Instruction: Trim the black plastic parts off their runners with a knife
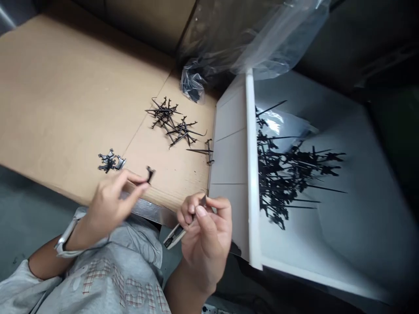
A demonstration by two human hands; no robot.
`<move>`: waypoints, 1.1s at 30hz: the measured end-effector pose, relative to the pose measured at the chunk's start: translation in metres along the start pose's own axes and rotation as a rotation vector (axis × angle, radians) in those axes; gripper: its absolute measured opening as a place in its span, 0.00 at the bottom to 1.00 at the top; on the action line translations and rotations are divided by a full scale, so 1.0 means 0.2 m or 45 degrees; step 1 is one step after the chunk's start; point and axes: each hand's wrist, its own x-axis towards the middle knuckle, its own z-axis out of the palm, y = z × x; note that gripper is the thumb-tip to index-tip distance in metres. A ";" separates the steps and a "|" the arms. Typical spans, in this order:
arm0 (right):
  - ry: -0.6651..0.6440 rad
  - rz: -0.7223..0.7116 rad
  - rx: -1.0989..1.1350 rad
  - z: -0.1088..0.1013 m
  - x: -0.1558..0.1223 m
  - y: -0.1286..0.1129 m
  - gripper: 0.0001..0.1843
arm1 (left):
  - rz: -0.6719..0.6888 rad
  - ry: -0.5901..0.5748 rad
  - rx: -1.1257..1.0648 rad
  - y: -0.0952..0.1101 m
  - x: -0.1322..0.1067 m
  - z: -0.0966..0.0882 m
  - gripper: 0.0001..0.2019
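Between the thumb and fingertips of my left hand (111, 198) is a small black plastic piece (150, 174), held just over the cardboard. My right hand (209, 231) is closed around a utility knife (174, 237); its pale handle sticks out below the fingers and a dark pointed tip shows above the thumb. Left of my left hand lies a small cluster of black plastic pieces (109, 161). Farther back, thin branched black plastic parts (165, 114) lie in a tangled heap, with a single one (208, 151) beside the white box.
A white open box (253, 174) on the right holds many black branched parts (288, 170) and a clear bag (284, 124). Clear plastic sheeting (262, 39) hangs over its back edge. A small bag of black pieces (194, 85) rests on the cardboard surface (72, 91).
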 end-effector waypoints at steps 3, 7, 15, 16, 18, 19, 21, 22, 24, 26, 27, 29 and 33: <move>0.014 -0.002 0.016 -0.01 0.02 0.01 0.10 | -0.032 0.089 0.496 -0.11 0.04 -0.13 0.07; -0.001 0.017 0.044 -0.02 0.03 0.01 0.10 | -0.140 0.037 0.912 -0.12 0.06 -0.21 0.09; -0.051 0.121 0.169 -0.03 0.01 -0.01 0.14 | 0.221 0.020 0.676 0.04 0.07 -0.20 0.10; -0.047 0.124 0.170 -0.03 0.00 0.00 0.15 | 0.351 -0.072 0.576 0.07 0.11 -0.21 0.10; -0.043 0.121 0.181 -0.02 -0.01 0.01 0.18 | 0.654 -0.310 0.427 0.17 0.22 -0.22 0.10; -0.043 0.124 0.191 -0.02 -0.01 0.02 0.20 | 0.782 -0.421 0.393 0.24 0.29 -0.20 0.07; -0.051 0.132 0.225 -0.01 -0.01 0.04 0.22 | 0.943 -0.635 0.378 0.40 0.46 -0.11 0.05; -0.055 0.145 0.243 -0.01 -0.01 0.05 0.23 | 0.929 -0.796 0.458 0.49 0.54 -0.03 0.07; -0.069 0.171 0.271 0.00 -0.02 0.07 0.25 | 0.944 -0.965 0.567 0.67 0.68 0.17 0.09; -0.101 0.198 0.283 0.01 -0.04 0.09 0.27 | 0.921 -1.219 0.739 0.80 0.76 0.42 0.09; -0.122 0.209 0.284 0.01 -0.04 0.10 0.27 | 0.908 -1.324 0.892 0.83 0.77 0.53 0.10; -0.152 0.219 0.275 0.00 -0.06 0.12 0.28 | 0.931 -1.406 0.984 0.87 0.76 0.73 0.11; -0.202 0.218 0.243 -0.04 -0.08 0.13 0.27 | 0.931 -1.506 0.994 0.86 0.72 0.90 0.12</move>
